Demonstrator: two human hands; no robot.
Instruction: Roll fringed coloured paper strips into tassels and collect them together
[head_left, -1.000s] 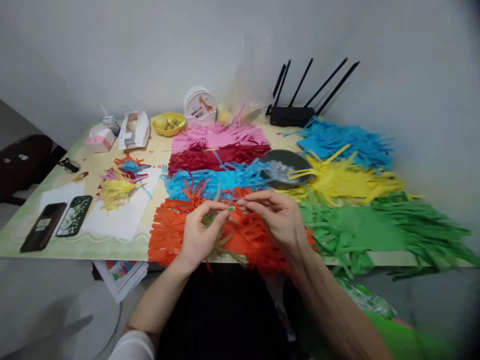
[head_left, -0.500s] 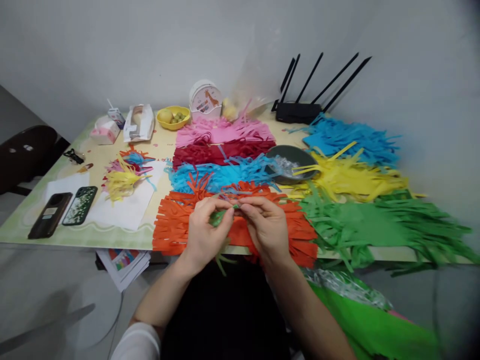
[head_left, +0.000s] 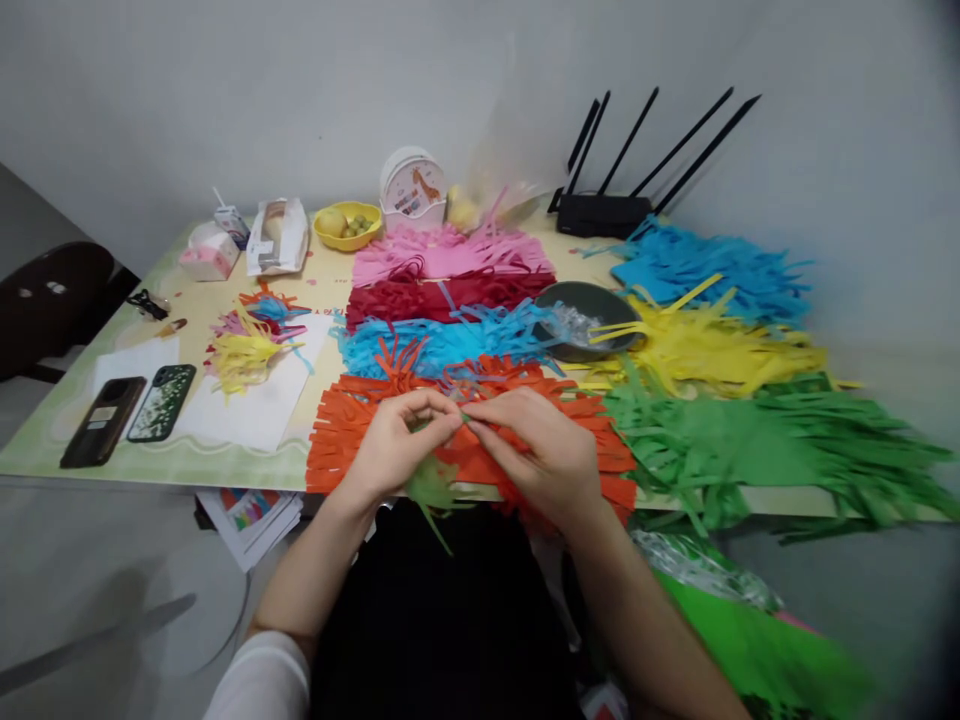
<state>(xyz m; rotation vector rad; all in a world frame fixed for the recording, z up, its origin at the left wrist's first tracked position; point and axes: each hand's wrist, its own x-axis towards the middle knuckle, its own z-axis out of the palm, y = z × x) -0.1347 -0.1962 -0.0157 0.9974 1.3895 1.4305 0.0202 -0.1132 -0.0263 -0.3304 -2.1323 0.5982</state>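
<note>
Between my two hands, above the table's front edge, is a green fringed paper tassel [head_left: 435,486], its strands hanging down. My left hand [head_left: 401,440] is closed, thumb and forefinger pinching the tassel's top. My right hand [head_left: 544,450] pinches the same tip from the other side; the exact grip there is small and partly hidden by the fingers. Under both hands lies orange fringed paper [head_left: 341,425]. Behind it are blue fringed paper [head_left: 420,350], dark red fringed paper [head_left: 450,300] and pink fringed paper [head_left: 442,255].
Green [head_left: 750,440], yellow [head_left: 735,350] and blue fringed sheets [head_left: 705,275] lie right, near a dark bowl [head_left: 574,345] and a black router [head_left: 604,214]. Finished-looking tassels [head_left: 247,355] rest on white paper at left, beside two phones [head_left: 103,420]. Yellow fruit dish [head_left: 347,227] stands behind.
My right hand has turned and its fingers have closed in flatter over the tassel tip. The green strands hang more visibly below my left hand. The view has shifted slightly.
</note>
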